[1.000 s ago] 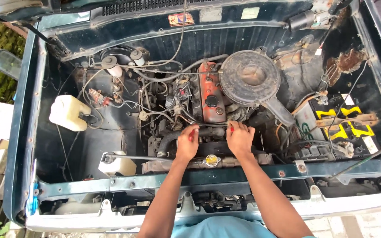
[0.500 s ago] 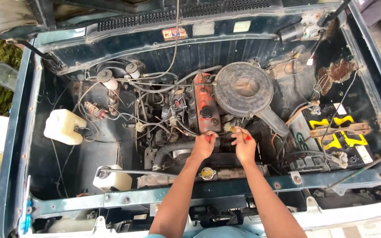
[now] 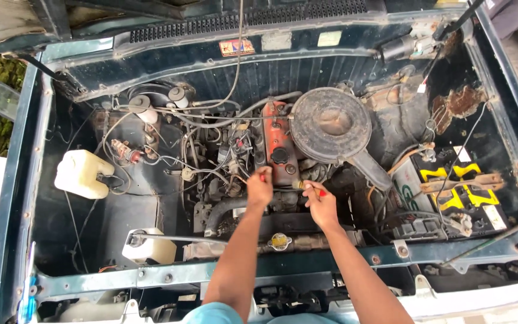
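Open engine bay, left hand and right hand at red valve cover, round air cleaner beside

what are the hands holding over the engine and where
Right hand grips a screwdriver by its handle. Left hand is closed around something small and red; what it is cannot be told.

We are viewing a red valve cover, a black-and-yellow battery, a cream reservoir and a dark green body.
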